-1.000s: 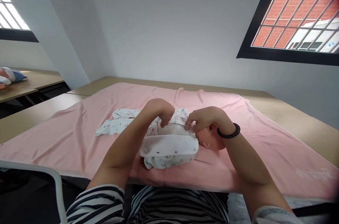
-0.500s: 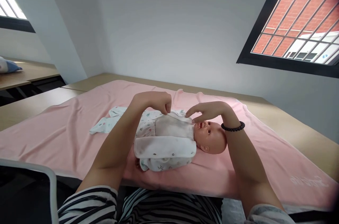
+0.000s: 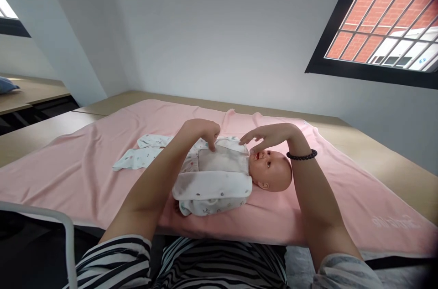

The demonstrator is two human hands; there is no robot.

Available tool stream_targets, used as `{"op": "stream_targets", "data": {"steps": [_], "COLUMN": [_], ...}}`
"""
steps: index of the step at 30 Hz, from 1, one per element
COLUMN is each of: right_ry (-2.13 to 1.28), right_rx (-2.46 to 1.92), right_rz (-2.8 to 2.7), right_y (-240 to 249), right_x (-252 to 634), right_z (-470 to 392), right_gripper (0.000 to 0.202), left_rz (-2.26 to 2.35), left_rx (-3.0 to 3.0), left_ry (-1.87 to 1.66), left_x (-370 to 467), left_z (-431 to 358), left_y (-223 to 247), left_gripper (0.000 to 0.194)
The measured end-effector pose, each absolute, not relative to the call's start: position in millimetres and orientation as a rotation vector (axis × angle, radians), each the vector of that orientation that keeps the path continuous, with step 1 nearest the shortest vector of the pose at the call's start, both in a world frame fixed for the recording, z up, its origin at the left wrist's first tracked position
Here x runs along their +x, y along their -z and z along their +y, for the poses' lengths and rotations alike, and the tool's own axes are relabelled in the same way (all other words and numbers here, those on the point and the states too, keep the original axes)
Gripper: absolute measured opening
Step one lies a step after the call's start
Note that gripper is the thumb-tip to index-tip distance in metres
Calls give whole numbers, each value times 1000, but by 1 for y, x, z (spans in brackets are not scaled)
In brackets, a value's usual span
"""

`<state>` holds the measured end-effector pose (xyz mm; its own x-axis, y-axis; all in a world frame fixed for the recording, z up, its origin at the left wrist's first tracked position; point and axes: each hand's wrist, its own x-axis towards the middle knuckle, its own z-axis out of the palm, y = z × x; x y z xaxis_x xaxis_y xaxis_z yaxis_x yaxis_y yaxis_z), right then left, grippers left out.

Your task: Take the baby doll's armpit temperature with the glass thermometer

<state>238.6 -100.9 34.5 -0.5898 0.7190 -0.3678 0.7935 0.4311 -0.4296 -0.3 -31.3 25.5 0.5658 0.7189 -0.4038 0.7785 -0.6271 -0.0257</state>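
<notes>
A baby doll (image 3: 273,171) lies on its back, its head to the right. It wears a white printed baby shirt (image 3: 212,185), spread apart at the front over a pale cloth body (image 3: 224,160). My left hand (image 3: 208,132) is curled at the far front flap (image 3: 231,144), its thumb pointing down by the flap's edge; how much cloth it pinches is partly hidden. Near the doll's chin, my right hand (image 3: 270,136) arches over the flap's collar end, fingers and thumb apart. Printed trouser legs (image 3: 135,159) stretch to the left.
A pink blanket (image 3: 102,143) with folds covers much of the wooden table (image 3: 379,154). Behind it stands a wall (image 3: 219,43) with a barred window (image 3: 376,20) at right. A white curved rail (image 3: 70,239) is at lower left. Another table (image 3: 34,93) stands farther left.
The view has shifted slightly. My left thumb has straightened and now points down toward the chest, while the right fingers have lifted a little and spread from the thumb.
</notes>
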Motion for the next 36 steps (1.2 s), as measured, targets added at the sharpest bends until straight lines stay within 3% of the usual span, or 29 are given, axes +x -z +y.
{"op": "stream_targets", "data": {"steps": [4,15,21,27,30,36], "right_ry": [891,862,952,1018,961,643], "right_rx": [1400,1514,1551,1603,1764,2198], "right_rz": [2514,2601,2543,2473,2471,2255], "right_y": [-36,-31,-18,2,14,52], "right_x": [244,252,263,292,313,349], "right_z": [-101,-94,-76,-56,-48,-31], "right_gripper": [66,58,66,75,70,56], "left_rz": [1224,1205,1254,1064,967,821], "left_rx": [2626,2708,2698,2723,2677,2558], "left_ry": [585,164,152,99,133,323], "left_x": [-6,-34,-25,-19,-18,-13], "left_z": [-30,1,22,40,37,26], "left_y": [-28,-23,-1,19,16,8], "left_gripper": [24,42,52,45,35,56]}}
